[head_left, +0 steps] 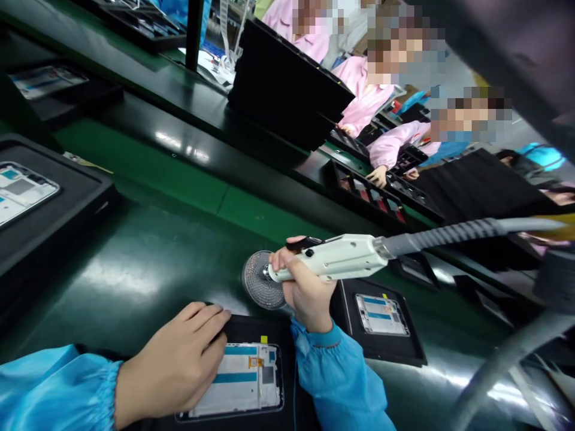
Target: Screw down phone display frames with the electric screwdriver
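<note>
My right hand is wrapped round a white air gun with a black lever and a grey ribbed hose at its back end. The gun's metal tip is over a round, dimpled metal disc; whether they touch I cannot tell. My left hand lies with fingers stretched over the left part of a phone frame and the edge of its black tray. Blue strips, an orange flex piece and a yellow tab show on the frame. The left hand covers its left end.
To the right, another phone frame lies in a black tray. A third tray with a frame stands at the left. The hose runs off right. Beyond a long dark rail, people in pink sleeves work near a black panel.
</note>
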